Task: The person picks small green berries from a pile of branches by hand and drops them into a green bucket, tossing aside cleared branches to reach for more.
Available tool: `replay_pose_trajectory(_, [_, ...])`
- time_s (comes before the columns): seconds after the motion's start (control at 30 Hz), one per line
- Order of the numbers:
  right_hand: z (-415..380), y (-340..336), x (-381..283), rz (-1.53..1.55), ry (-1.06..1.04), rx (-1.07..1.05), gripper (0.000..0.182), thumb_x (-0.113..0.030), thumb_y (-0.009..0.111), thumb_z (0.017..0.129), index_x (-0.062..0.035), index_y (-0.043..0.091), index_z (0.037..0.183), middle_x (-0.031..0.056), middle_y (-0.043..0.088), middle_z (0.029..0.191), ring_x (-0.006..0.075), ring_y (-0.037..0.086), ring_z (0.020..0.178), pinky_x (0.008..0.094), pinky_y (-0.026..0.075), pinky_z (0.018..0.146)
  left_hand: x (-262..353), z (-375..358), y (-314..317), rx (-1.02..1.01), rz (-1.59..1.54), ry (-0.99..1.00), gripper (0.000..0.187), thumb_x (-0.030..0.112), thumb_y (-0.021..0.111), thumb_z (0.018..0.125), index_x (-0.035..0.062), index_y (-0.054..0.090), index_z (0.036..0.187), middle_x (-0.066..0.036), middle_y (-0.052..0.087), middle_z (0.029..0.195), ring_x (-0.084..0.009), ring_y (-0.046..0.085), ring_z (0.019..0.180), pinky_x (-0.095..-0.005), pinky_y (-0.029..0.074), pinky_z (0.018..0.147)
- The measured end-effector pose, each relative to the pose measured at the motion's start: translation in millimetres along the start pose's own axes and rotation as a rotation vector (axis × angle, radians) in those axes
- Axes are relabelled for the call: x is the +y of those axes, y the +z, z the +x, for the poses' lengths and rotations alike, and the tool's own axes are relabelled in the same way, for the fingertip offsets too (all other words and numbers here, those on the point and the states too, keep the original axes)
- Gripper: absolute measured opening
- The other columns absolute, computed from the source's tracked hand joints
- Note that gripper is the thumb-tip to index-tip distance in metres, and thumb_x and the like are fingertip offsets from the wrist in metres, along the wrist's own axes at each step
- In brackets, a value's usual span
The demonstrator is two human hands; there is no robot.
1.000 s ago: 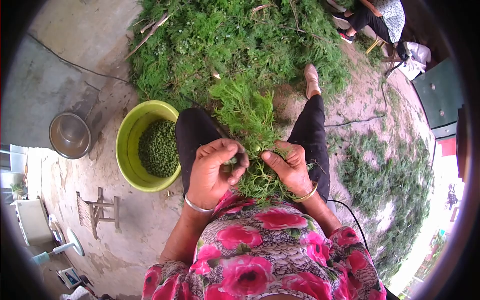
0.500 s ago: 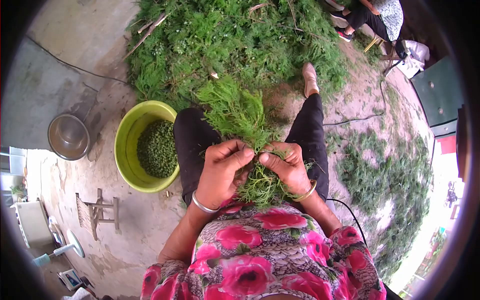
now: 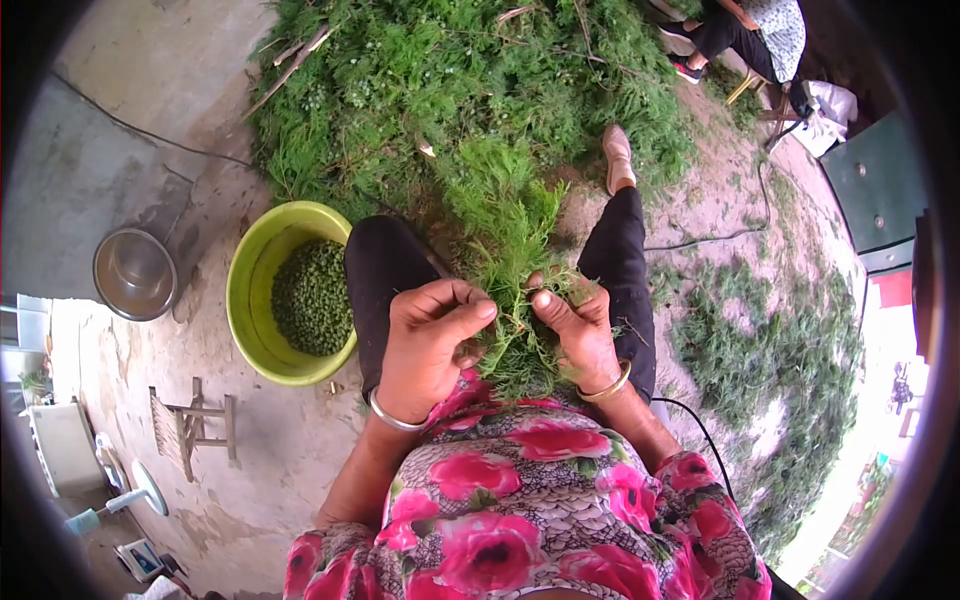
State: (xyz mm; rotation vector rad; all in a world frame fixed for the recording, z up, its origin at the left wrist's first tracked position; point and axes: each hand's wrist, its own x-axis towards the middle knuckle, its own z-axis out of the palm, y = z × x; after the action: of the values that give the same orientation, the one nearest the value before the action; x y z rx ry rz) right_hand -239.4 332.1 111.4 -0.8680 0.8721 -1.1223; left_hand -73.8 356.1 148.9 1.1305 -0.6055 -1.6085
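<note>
Between my knees a feathery green branch [image 3: 505,215] reaches from the lap toward the large heap of cut branches [image 3: 390,110]. My right hand [image 3: 580,325] is closed on the branch, thumb and fingers around its stem. Just left of the stem, my left hand [image 3: 435,335] has its thumb pressed to the curled forefinger; what it may pinch is too small to tell. Beside my left knee stands a yellow-green tub [image 3: 245,300] with many small green berries [image 3: 313,300] inside.
A metal bowl [image 3: 136,274] and a small wooden stool [image 3: 195,425] are at left. More cut greenery [image 3: 770,350] covers the floor at right. Another person [image 3: 745,40] sits at the upper right. A dark cable [image 3: 710,240] crosses the floor.
My hands have moved slightly apart, the left one back from the stem. The branch tip has swung to the right.
</note>
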Motion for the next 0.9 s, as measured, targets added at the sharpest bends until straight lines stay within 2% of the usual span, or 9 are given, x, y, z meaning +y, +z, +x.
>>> replay_pose_trajectory(0.03, [1,-3,2,-0.002,0.002,0.000,0.015,-0.009,0.065,0.082,-0.0026,0.063,0.095,-0.0016,0.061,0.086,0.0070,0.052,0.081,0.0220,0.041,0.073,-1,1,0,0.001,-0.002,-0.002,0.006,0.002,0.059,0.078,-0.0033,0.060,0.079,-0.005,0.058,0.069,-0.0071,0.049,0.053,-0.0178,0.037,0.042])
replay_pose_trajectory(0.1, [4,-9,8,0.038,-0.087,-0.059,0.011,-0.004,0.062,0.084,-0.0032,0.064,0.094,-0.0004,0.063,0.089,0.0091,0.055,0.083,0.0243,0.044,0.076,-3,2,-2,0.020,0.520,0.211,0.006,0.001,0.060,0.077,-0.0047,0.061,0.078,-0.001,0.056,0.064,-0.0048,0.048,0.054,-0.0192,0.037,0.045])
replay_pose_trajectory(0.4, [3,-15,9,0.362,0.083,-0.091,0.009,-0.006,0.064,0.082,-0.0054,0.064,0.091,-0.0009,0.062,0.087,0.0088,0.054,0.082,0.0237,0.041,0.077,-16,11,-16,-0.006,0.786,0.414,0.007,-0.004,0.060,0.074,-0.0055,0.062,0.081,0.000,0.057,0.062,-0.0032,0.048,0.054,-0.0197,0.037,0.046])
replay_pose_trajectory(0.53, [3,-13,9,0.402,0.116,-0.044,0.008,-0.007,0.064,0.083,-0.0058,0.064,0.091,-0.0018,0.061,0.085,0.0085,0.053,0.080,0.0232,0.041,0.075,-5,1,5,0.217,0.623,0.429,0.010,-0.004,0.061,0.074,-0.0037,0.064,0.083,0.000,0.057,0.062,-0.0030,0.048,0.052,-0.0200,0.036,0.043])
replay_pose_trajectory(0.6, [2,-15,9,0.346,0.095,-0.086,0.009,-0.007,0.065,0.082,-0.0058,0.064,0.091,-0.0019,0.061,0.084,0.0086,0.053,0.079,0.0234,0.041,0.073,7,-4,10,0.468,0.293,0.520,0.011,-0.004,0.062,0.074,-0.0017,0.065,0.084,0.000,0.058,0.062,-0.0036,0.048,0.051,-0.0202,0.036,0.041])
replay_pose_trajectory(0.67, [1,-15,6,0.265,0.140,-0.071,0.010,-0.008,0.065,0.082,-0.0056,0.064,0.092,-0.0016,0.062,0.084,0.0087,0.053,0.078,0.0236,0.041,0.072,20,-13,11,0.423,0.275,0.533,0.012,-0.002,0.066,0.073,-0.0011,0.066,0.084,-0.001,0.060,0.065,-0.0046,0.052,0.054,-0.0196,0.039,0.044])
replay_pose_trajectory(0.73, [2,-10,10,0.321,0.116,-0.097,0.011,-0.007,0.065,0.082,-0.0048,0.064,0.092,-0.0010,0.063,0.085,0.0088,0.054,0.079,0.0240,0.042,0.073,26,-15,14,0.171,0.824,0.730,0.013,0.000,0.070,0.071,-0.0014,0.066,0.084,-0.003,0.063,0.069,-0.0068,0.056,0.057,-0.0206,0.043,0.049])
replay_pose_trajectory(0.8, [2,-5,11,0.306,0.090,-0.110,0.010,-0.006,0.064,0.082,-0.0048,0.065,0.092,-0.0008,0.064,0.086,0.0087,0.055,0.080,0.0240,0.043,0.074,11,-5,15,0.057,0.918,0.671,0.015,0.004,0.072,0.071,-0.0027,0.064,0.082,-0.007,0.063,0.068,-0.0096,0.058,0.059,-0.0233,0.046,0.054])
replay_pose_trajectory(0.9, [1,-8,11,0.199,0.058,-0.111,0.009,-0.004,0.063,0.082,-0.0048,0.065,0.092,-0.0004,0.064,0.087,0.0087,0.056,0.081,0.0241,0.044,0.075,-10,5,13,0.078,0.887,0.700,0.015,0.004,0.072,0.072,-0.0031,0.063,0.082,-0.005,0.062,0.066,-0.0096,0.057,0.057,-0.0228,0.045,0.052])
